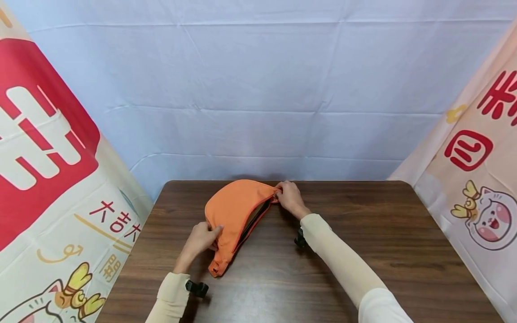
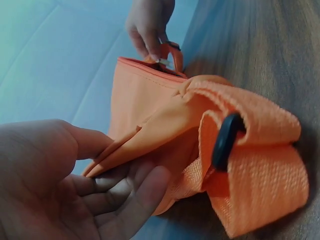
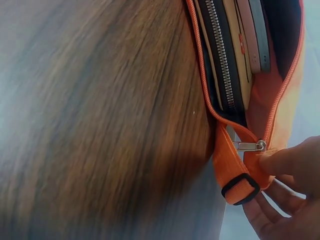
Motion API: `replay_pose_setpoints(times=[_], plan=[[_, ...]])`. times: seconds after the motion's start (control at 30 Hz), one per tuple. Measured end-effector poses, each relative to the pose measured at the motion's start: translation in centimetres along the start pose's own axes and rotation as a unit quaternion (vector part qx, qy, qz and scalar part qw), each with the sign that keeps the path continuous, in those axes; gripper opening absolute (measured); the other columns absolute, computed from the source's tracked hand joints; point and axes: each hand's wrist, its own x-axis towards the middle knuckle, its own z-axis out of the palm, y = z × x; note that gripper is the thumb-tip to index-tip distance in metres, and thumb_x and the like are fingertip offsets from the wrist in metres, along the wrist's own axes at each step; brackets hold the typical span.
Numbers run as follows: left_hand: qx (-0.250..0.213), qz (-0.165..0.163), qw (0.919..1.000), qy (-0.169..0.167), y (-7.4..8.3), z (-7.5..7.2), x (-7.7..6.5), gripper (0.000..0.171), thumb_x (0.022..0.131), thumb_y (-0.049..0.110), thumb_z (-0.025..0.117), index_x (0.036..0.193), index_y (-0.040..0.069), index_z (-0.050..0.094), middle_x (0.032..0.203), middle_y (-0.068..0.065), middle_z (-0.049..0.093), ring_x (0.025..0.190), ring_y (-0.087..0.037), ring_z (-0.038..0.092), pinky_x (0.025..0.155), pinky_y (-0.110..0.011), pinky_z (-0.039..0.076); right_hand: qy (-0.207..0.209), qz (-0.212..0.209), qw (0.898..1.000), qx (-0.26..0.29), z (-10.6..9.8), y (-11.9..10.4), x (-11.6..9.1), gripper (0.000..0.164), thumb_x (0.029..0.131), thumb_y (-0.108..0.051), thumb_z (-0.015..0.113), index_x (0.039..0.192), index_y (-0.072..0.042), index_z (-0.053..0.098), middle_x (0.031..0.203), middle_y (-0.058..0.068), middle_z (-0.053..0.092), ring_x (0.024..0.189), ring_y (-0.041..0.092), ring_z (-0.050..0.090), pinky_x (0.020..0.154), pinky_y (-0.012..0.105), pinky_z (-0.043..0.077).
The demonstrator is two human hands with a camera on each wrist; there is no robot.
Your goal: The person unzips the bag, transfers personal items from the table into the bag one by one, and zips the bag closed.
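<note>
An orange waist bag (image 1: 232, 204) lies tilted on the table's far left part, its zipped mouth gaping toward the right. My left hand (image 1: 200, 237) pinches a fold of its lower edge between thumb and fingers. At the far end, my right hand (image 1: 290, 197) grips the bag's corner beside the metal zipper pull (image 3: 247, 146). Inside the mouth, the right wrist view shows a wallet with a zipper (image 3: 222, 55) and a flat phone-like item (image 3: 254, 37). An orange strap (image 2: 270, 175) with a black buckle (image 2: 227, 141) is bunched at the near end.
The dark wood-grain table (image 1: 343, 269) reaches back to a pale cloth backdrop (image 1: 258, 89). Printed cloths hang at the left (image 1: 48, 134) and right (image 1: 480, 179). A dark camera band (image 1: 197, 288) sits on the left wrist.
</note>
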Motion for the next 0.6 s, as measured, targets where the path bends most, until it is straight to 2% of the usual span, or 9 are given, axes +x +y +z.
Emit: replay_pose_setpoints(times=[0.1, 0.27, 0.43, 0.6], plan=[[0.004, 0.005, 1.0000, 0.008, 0.0, 0.0, 0.2, 0.032, 0.107, 0.026, 0.067, 0.085, 0.003, 0.064, 0.072, -0.012, 0.069, 0.056, -0.022, 0.073, 0.061, -0.042, 0.065, 0.003, -0.001, 1.000, -0.003, -0.2, 0.5, -0.3, 0.019, 0.105, -0.009, 0.065, 0.120, -0.002, 0.076, 0.126, 0.019, 0.071, 0.129, 0.041, 0.061, 0.108, 0.054, 0.052], [0.009, 0.010, 0.9997, 0.019, 0.1, -0.3, 0.6, 0.029, 0.106, 0.023, 0.067, 0.084, 0.004, 0.063, 0.072, -0.011, 0.067, 0.056, -0.020, 0.072, 0.059, -0.040, 0.063, 0.010, -0.005, 1.000, -0.003, -0.6, 1.1, -0.9, 0.019, 0.106, -0.010, 0.065, 0.120, -0.003, 0.075, 0.122, 0.018, 0.073, 0.113, 0.037, 0.066, 0.092, 0.051, 0.055], [0.032, 0.019, 0.9988, 0.033, 0.5, -0.6, 1.0, 0.031, 0.106, 0.024, 0.066, 0.080, 0.008, 0.059, 0.070, -0.007, 0.064, 0.057, -0.019, 0.067, 0.054, -0.031, 0.054, 0.016, -0.010, 1.000, 0.003, -1.2, 1.7, -1.8, 0.019, 0.105, -0.010, 0.065, 0.120, -0.003, 0.075, 0.120, 0.019, 0.073, 0.098, 0.032, 0.066, 0.081, 0.046, 0.054], [0.066, 0.027, 0.9961, 0.052, 0.8, -0.8, 1.7, 0.034, 0.105, 0.026, 0.067, 0.078, 0.009, 0.057, 0.067, -0.004, 0.057, 0.057, -0.017, 0.058, 0.056, -0.028, 0.046, 0.022, -0.012, 1.000, 0.003, -1.9, 2.2, -2.6, 0.018, 0.104, -0.008, 0.066, 0.118, -0.002, 0.076, 0.118, 0.020, 0.074, 0.086, 0.028, 0.063, 0.075, 0.042, 0.052]])
